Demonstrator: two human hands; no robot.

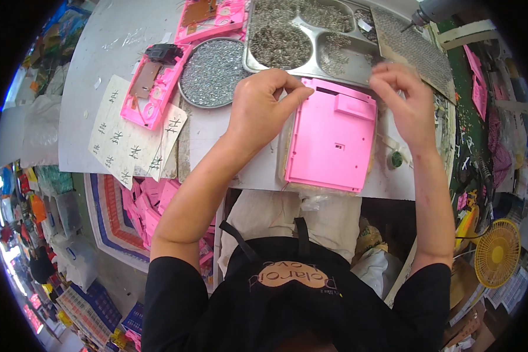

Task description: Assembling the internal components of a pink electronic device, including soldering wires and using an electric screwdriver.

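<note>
A flat pink plastic housing [334, 138] lies in front of me at the table's near edge, resting on a clear plastic-wrapped block. At its upper left corner my left hand [267, 105] is closed in a pinch, thumb and forefinger at the corner; whatever they hold is too small to make out. Just beyond the housing's upper right corner, by the rim of the metal tray [358, 54], my right hand [406, 102] has its fingers curled toward the thumb. Any piece between those fingertips is not visible. Small metal parts fill the tray's compartments.
Left of the tray stands a round dish of small shiny metal pieces [214, 70]. Nearby lie a pink casing with a brown board [169, 79] and marked paper sheets [112, 138]. A textured plate [413, 50] and a grey tool [437, 10] are upper right; a yellow fan [497, 253] stands lower right.
</note>
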